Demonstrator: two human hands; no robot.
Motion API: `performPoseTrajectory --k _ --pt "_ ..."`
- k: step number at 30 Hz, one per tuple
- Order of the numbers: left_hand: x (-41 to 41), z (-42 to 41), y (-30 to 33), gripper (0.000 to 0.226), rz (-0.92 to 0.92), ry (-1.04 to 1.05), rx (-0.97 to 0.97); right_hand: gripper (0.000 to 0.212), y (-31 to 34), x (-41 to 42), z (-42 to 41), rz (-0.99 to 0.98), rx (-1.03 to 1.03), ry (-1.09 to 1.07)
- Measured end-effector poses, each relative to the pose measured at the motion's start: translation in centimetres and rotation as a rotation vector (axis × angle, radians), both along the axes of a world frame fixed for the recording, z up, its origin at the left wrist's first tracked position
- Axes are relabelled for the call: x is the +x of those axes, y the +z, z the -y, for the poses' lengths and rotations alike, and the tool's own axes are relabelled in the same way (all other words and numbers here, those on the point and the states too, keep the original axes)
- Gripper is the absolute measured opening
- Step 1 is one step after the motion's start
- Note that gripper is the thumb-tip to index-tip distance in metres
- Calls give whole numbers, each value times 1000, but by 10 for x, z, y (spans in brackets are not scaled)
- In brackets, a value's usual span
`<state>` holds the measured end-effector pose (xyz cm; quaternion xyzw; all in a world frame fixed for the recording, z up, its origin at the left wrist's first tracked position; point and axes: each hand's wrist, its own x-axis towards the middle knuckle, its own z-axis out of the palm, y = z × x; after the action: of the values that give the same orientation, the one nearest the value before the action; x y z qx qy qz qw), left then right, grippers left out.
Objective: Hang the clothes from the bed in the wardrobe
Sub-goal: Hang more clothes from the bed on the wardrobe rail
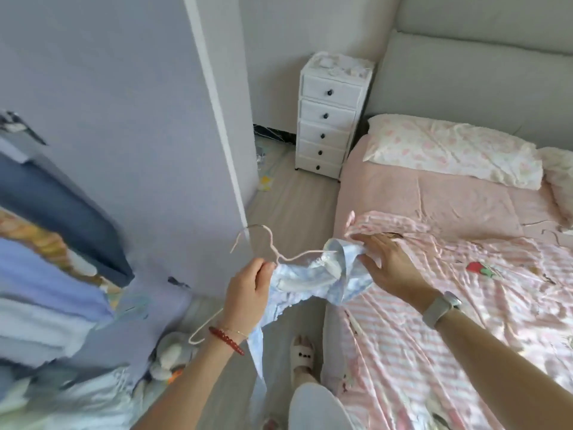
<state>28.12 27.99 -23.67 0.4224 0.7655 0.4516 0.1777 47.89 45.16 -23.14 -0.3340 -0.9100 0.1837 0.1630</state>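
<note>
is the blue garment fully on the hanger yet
Partly on. The hanger's right arm sits inside the blue garment; its left arm sticks out bare below the left hand.

White drawer chest (328,114) well beyond hands; pillow (449,148) beyond right hand; plush toy (172,356) on floor below left wrist.

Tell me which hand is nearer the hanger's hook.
Left. The left hand grips the hanger at its neck, just below the hook; the right hand holds the light blue garment further along, toward the bed.
</note>
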Motion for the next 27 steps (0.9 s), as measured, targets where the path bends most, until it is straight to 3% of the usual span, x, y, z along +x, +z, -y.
performPoseTrajectory --k 6,12,19,24,27 --pt "-62 73 21 21 -74 299 20 39 6 -77 49 -7 -80 341" --pt "-96 134 38 22 -130 498 6 19 18 -170 87 -112 122 608" --pt "-128 208 73 22 -321 751 14 32 51 -258 133 -390 77 783" --pt "-139 286 88 38 -461 940 -18 37 78 -308 177 -478 56 920" --pt "-138 324 85 35 -466 1039 -16 39 94 -332 201 -502 72 964"
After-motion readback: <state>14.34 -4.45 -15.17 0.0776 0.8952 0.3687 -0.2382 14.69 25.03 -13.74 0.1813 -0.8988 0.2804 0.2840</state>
